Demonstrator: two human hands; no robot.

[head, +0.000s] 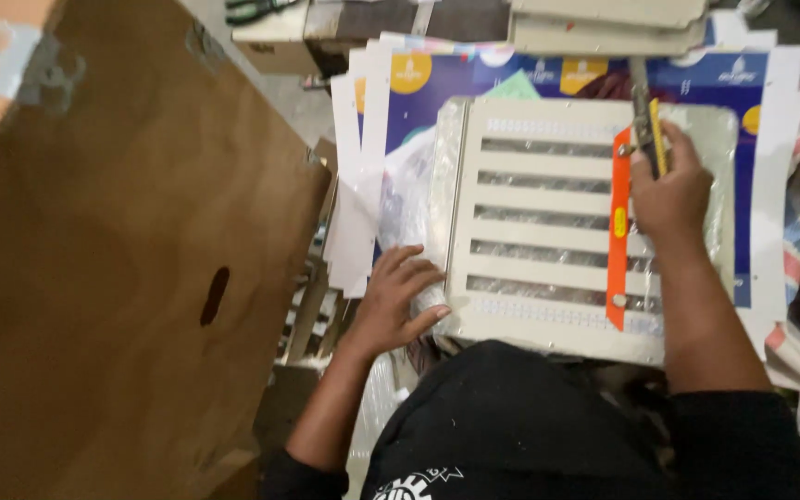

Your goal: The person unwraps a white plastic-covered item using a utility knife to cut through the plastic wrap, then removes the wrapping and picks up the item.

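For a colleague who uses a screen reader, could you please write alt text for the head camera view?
A person's right hand holds a yellow utility knife beside an orange ruler on a cream slotted panel, while the left hand presses the panel's edge. Printed sheets lie beneath, a large cardboard box alongside.

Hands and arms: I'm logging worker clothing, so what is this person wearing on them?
Both hands, left hand and right hand, are bare, without gloves, rings or a watch showing. Black sleeves are pushed up, leaving the forearms uncovered.
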